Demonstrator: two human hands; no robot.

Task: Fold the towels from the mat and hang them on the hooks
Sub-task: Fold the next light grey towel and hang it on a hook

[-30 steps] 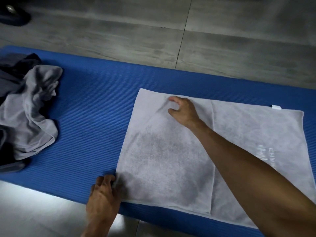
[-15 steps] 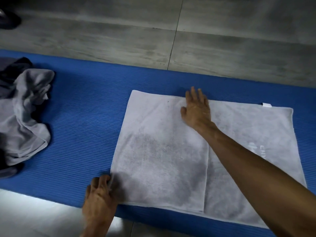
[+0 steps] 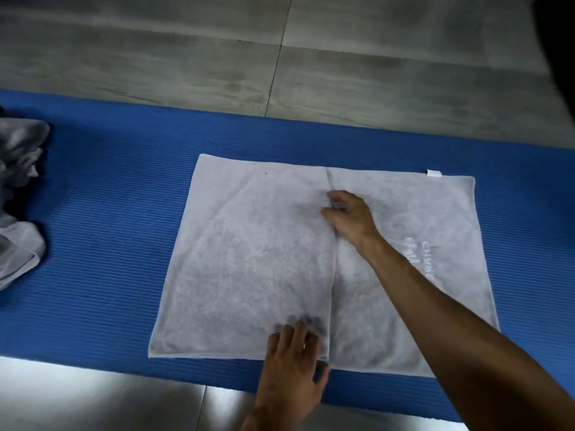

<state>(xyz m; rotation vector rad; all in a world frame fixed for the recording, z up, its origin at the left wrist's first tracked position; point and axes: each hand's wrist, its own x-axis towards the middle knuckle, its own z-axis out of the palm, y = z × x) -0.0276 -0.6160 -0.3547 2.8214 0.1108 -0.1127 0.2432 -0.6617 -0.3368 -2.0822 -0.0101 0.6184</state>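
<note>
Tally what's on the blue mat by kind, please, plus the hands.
Flat, partly folded grey towel: 1
Crumpled grey towel pile, cut off by the frame, number unclear: 1
Hands on the flat towel: 2, left hand and right hand
Total: 4

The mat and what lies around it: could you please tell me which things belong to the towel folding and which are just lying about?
Part of the job:
- grey towel, partly folded on the blue mat
- left hand and right hand, both on the folded flap's edge
- crumpled towels at the mat's left end, not yet folded

Just lying about:
- tiled floor
- dark shape, top right, unidentifiable
</note>
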